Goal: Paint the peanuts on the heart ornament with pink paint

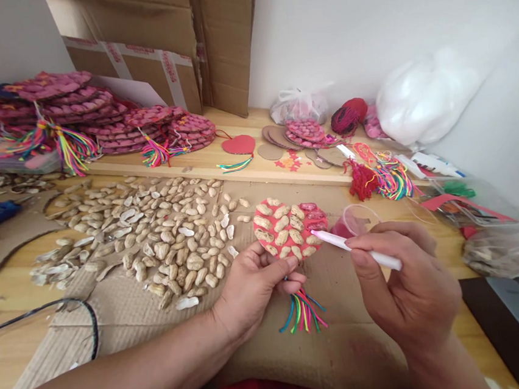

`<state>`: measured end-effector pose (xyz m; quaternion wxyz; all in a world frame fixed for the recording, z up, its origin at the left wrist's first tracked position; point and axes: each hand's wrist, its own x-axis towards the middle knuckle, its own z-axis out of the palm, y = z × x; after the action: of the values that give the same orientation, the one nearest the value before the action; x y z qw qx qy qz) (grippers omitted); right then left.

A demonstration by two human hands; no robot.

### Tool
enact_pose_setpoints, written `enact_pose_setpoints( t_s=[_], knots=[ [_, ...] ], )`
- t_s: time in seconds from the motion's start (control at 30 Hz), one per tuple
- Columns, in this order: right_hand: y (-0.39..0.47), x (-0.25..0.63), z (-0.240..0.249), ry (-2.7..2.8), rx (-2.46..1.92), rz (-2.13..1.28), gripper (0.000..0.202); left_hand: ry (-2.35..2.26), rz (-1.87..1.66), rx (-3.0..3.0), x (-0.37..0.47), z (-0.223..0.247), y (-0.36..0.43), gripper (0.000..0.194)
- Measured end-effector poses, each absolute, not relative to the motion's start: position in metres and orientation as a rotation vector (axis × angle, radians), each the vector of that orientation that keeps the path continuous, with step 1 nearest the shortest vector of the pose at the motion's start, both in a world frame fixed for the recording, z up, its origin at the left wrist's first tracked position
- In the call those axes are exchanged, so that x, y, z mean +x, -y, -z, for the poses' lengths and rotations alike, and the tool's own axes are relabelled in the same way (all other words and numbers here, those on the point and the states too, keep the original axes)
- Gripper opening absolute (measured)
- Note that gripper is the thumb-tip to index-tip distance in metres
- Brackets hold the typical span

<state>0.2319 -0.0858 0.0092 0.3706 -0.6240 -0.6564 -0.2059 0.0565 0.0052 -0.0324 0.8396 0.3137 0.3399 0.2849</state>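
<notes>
My left hand (260, 274) is closed on the lower edge of a red heart-shaped card (290, 228) with rows of peanuts stuck on it. Peanuts at its upper right are coated pink, while the others keep their tan shells. A multicoloured tassel (304, 311) hangs below the heart. Between the thumb and fingers of my right hand (401, 285) is a slim white paintbrush (370, 253). Its pink tip touches a peanut at the heart's right side. Just behind the brush stands a clear plastic cup (358, 217) with pink paint in it.
Loose peanuts (185, 238) and shells cover the cardboard at left. Stacked pink peanut crafts (63, 109) stand at the back left. Another red heart (239, 144) lies on the wooden ledge. Tassels (390, 176), a white plastic bag (429, 95) and a dark device (515, 323) are at right.
</notes>
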Motion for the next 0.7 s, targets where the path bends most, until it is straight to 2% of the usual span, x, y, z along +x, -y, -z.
enact_pose_setpoints(
  t_s=[0.17,0.7],
  knots=[
    [0.0862,0.2321,-0.0095,1.663,-1.629,0.604,0.01,-0.718,-0.6,0.654,0.0565,0.0331,-0.0053,0.029],
    [0.0866,0.2328,-0.01,1.668,-1.591,0.53,0.011,-0.717,-0.606,0.645,0.0563,0.0317,-0.0057,0.029]
  ],
)
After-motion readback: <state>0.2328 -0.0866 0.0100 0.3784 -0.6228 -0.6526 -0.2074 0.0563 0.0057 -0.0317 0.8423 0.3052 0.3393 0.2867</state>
